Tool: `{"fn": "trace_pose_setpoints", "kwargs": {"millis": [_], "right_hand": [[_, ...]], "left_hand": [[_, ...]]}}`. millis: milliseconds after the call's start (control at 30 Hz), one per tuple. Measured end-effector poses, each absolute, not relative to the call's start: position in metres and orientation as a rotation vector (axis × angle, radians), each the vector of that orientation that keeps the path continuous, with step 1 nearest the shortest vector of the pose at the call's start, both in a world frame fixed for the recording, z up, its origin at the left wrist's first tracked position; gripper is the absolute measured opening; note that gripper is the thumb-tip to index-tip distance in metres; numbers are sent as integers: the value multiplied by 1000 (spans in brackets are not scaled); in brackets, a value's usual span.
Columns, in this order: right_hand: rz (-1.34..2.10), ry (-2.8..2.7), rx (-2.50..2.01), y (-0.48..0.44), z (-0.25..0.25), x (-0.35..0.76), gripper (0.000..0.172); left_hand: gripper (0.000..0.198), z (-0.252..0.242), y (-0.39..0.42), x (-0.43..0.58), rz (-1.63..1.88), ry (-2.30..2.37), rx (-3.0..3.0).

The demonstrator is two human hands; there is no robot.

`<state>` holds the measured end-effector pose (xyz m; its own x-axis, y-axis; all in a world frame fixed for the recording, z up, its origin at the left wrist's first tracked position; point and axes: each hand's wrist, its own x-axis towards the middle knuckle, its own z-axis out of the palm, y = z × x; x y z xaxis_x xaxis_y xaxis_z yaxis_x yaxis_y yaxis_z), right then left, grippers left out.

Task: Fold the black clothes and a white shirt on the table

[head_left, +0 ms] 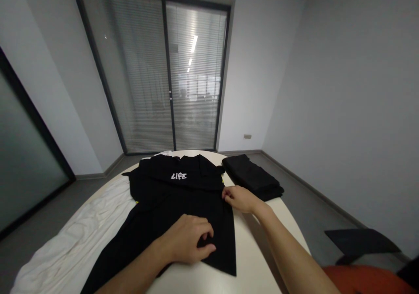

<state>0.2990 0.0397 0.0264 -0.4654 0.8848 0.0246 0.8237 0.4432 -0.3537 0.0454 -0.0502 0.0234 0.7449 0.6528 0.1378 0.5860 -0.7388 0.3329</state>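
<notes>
**Black shirt (183,202) spread on table (250,268), both hands over it**

Behind the table, the far side of the room is filled by a dark-framed glass partition (153,76) with lowered blinds. The table is pale and has a curved edge. Its middle is covered by the black shirt, which is laid out with layered folds at the far end; one near corner is stretched flat on the right side. At the left, the table is draped by a crumpled white cloth (78,228), overlapped in part by the shirt. At the far right, a folded black cloth (252,176) is seen just beside the shirt. Near the lower right corner, an orange seat (363,281) is partly cut off by the frame.

The left hand (190,239) is held over the near part of the shirt, fingers curled, thumb and forefinger apart with a clear gap; nothing is gripped. Contact with the fabric cannot be confirmed. The right hand (240,198) is placed at the shirt's right edge, between shirt and folded black cloth. Its fingers are bent and bunched near the thumb; whether fabric is pinched there cannot be told.

White lettering (178,176) is printed on the shirt's far part.
</notes>
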Motion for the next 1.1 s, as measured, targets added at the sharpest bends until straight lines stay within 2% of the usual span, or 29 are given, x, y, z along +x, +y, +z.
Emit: {"fn": "trace_pose_setpoints", "kwargs": {"millis": [67,133,267,467,567,633,700,800,867,1000,1100], "right_hand": [[395,-2480,-1561,38,26,299,16],[359,-2477,-1643,38,24,300,20],[394,-2483,-1653,39,24,301,17],[854,-2503,-1604,35,28,297,20],[910,-2529,-1601,33,30,296,17],[802,-2542,-1589,33,30,295,15],[553,-2510,-1633,34,29,293,19],[226,-2410,-1803,37,24,291,30],[181,-2384,-1894,39,20,289,32],[233,-2392,-1912,41,15,289,25],[238,-2383,-1938,41,16,289,22]], "left_hand": [[27,25,-53,46,288,852,2758],[33,26,-57,49,240,781,2835],[14,26,-60,55,182,737,2932],[12,23,-77,74,298,586,2663],[13,23,-87,83,244,387,2535],[16,24,-89,86,193,314,2537],[15,27,-88,84,193,389,2632],[32,32,-86,79,159,620,2797],[38,33,-85,77,89,670,2858],[21,27,-87,82,20,604,2940],[19,16,-89,89,76,580,2969]]}}
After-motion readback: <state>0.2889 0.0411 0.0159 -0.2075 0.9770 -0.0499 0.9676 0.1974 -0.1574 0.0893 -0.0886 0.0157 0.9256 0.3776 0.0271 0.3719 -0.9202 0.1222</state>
